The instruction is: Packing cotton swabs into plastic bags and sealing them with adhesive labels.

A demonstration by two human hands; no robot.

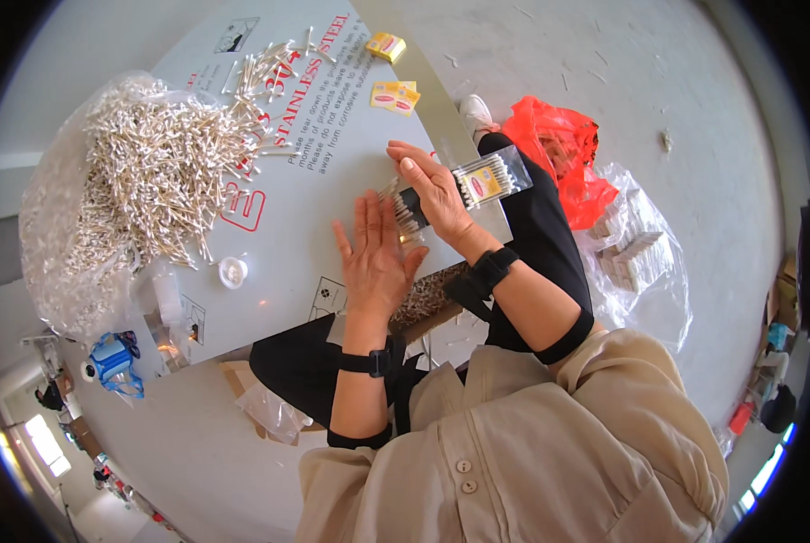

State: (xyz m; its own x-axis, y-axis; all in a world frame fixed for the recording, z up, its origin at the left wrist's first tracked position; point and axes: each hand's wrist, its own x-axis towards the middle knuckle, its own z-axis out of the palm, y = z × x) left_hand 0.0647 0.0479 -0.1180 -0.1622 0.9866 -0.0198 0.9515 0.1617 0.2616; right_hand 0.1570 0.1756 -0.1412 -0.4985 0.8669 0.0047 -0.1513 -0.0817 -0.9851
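A clear plastic packet of cotton swabs (504, 174) with a yellow label card lies near the table's right edge. My right hand (434, 195) rests across it, fingers stretched out toward the far left. Below that hand, a dark strip and more swab ends (408, 217) show; the palm hides the part between. My left hand (375, 253) lies flat, fingers spread, its fingertips beside those swab ends. Whether the left fingers touch them, I cannot tell. Beyond my hands lie loose yellow cards (394, 96) and a stack of yellow cards (386, 47).
A large clear bag (47, 199) spills a heap of cotton swabs (156, 167) across the table's left side. Near it stand a small white round container (233, 271) and a blue strapped item (115, 364). Right of my leg are a red plastic bag (554, 149) and a clear bag of white packs (635, 244).
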